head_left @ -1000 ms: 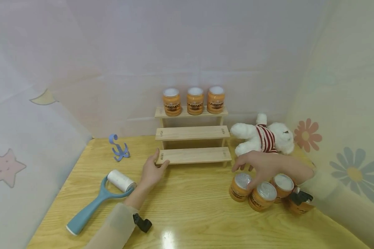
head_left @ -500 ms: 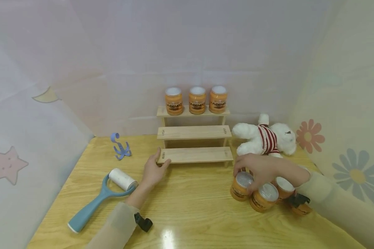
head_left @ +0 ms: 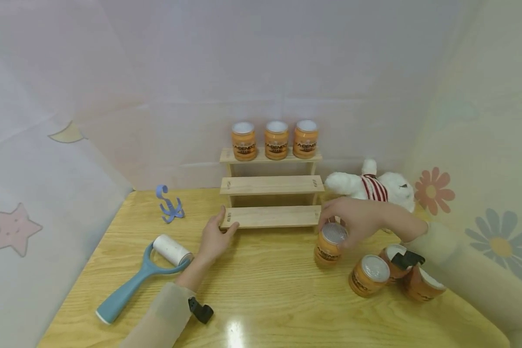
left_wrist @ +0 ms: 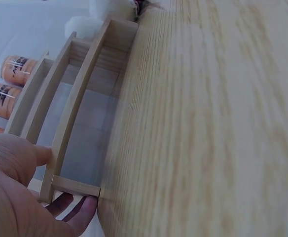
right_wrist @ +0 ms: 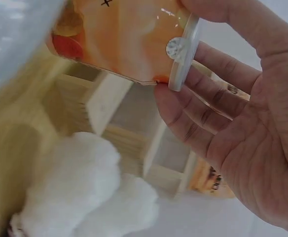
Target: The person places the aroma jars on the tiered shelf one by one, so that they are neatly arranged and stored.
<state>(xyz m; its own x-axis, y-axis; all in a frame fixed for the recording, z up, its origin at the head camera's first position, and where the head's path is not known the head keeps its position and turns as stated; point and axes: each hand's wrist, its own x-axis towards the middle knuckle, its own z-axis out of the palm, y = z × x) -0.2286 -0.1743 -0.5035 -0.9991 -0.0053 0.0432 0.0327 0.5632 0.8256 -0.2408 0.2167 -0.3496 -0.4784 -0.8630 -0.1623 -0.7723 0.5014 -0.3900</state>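
I had the right hand (head_left: 358, 217) pinching an orange-labelled jar (head_left: 327, 252) around its lidded end, thumb and fingertips parted only by the jar's width. The jar was just off the near right corner of the three-tier wooden stand (head_left: 271, 217); whether its base touched the table (head_left: 261, 285), I couldn't tell. My left hand (head_left: 213, 239) gripped the stand's lowest tier at its left end. Three matching jars (head_left: 276, 143) stood on the far, top tier.
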